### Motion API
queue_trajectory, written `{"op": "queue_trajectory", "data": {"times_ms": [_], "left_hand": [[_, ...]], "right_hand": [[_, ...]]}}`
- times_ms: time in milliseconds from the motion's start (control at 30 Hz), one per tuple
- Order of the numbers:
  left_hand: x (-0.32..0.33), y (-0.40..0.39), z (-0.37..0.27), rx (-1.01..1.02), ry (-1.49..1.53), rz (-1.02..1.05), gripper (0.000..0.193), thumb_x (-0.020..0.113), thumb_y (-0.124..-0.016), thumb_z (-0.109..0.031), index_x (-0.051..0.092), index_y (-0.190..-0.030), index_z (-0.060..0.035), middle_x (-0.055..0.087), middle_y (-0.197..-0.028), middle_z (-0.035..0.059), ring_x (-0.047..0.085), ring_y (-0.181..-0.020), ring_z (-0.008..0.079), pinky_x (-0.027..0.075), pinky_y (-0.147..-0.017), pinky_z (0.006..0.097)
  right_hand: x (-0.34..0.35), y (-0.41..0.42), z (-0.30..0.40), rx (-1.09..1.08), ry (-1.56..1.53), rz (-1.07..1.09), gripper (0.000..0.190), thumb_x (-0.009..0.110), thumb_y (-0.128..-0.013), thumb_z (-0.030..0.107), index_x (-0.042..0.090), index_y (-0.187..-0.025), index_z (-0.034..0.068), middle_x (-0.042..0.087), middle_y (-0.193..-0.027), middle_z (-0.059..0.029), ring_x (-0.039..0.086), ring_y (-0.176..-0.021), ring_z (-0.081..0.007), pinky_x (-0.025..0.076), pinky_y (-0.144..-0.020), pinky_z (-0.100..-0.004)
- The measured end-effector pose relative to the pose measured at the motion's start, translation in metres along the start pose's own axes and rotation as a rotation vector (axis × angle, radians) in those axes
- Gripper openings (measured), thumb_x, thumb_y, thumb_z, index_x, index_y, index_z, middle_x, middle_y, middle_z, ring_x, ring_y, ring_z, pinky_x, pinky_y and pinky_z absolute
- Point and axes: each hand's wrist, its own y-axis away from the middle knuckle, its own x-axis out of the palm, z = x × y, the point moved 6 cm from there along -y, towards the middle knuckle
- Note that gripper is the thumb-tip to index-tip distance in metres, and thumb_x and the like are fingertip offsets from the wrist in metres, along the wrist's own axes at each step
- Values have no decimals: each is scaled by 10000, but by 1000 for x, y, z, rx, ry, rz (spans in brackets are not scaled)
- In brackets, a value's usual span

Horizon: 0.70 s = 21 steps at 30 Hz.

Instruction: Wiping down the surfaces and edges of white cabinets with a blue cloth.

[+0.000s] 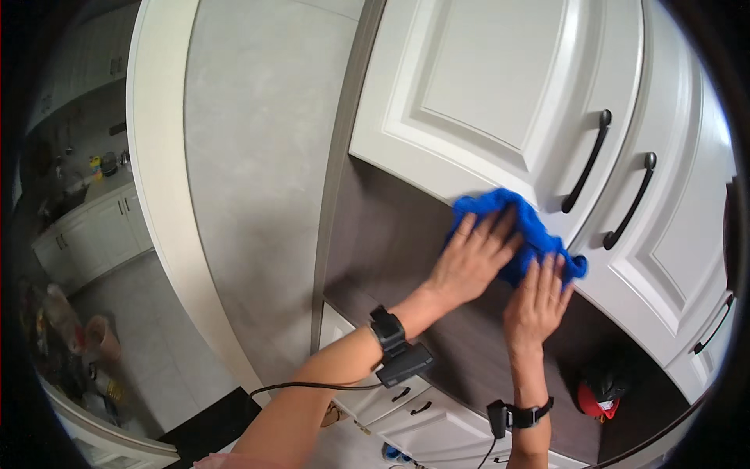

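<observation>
A crumpled blue cloth (530,225) lies against the lower edge of a white upper cabinet door (480,82). My left hand (471,255) presses on the cloth's left part with spread fingers, slightly blurred. Lower and to the right, my right hand (536,311) has its fingertips on the cloth's lower right part. Its fingers lie close together and point up. Part of the cloth is hidden behind both hands. Each wrist wears a black strap with a small device and a cable.
Black handles (586,161) stick out from the doors. Under them is a dark open niche (387,234) holding a red object (595,401) and something black. White lower cabinets (433,422) stand below. On the left, a doorway frame (161,117) opens to a kitchen with a counter (108,187).
</observation>
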Motion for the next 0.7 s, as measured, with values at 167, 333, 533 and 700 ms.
{"op": "queue_trajectory", "data": {"times_ms": [167, 333, 533, 700], "left_hand": [[-33, 20, 101, -185, -203, 61, 401, 434, -776, -144, 458, -1134, 35, 377, -1259, 244, 322, -1211, 375, 226, -1005, 504], [-45, 48, 185, -453, -113, -13, 436, 423, -804, -65, 376, -1216, 71, 329, -1304, 248, 262, -1247, 380, 219, -1036, 433], [-62, 16, 159, -284, 59, 51, 491, 443, -719, -9, 404, -1206, 43, 340, -1308, 217, 222, -1263, 377, 195, -1032, 468], [-71, -37, 168, -182, 94, -121, 484, 479, -691, -29, 437, -1169, 35, 356, -1310, 184, 260, -1251, 349, 211, -1018, 475]], "right_hand": [[30, -61, 95, -98, -180, 41, 410, 487, -759, 102, 507, -1161, 26, 400, -1315, -126, 367, -1231, -216, 259, -1014, -434], [69, -117, 189, -214, -274, 67, 411, 456, -744, 122, 509, -1123, -27, 435, -1264, -143, 401, -1164, -220, 236, -1033, -402], [53, -112, 140, -112, -255, 55, 424, 493, -728, 115, 507, -1129, -22, 455, -1242, -144, 393, -1182, -236, 199, -1043, -425], [39, -160, 127, -130, -301, 57, 420, 513, -729, 139, 508, -1117, -21, 473, -1205, -150, 407, -1171, -259, 233, -1025, -427]]}}
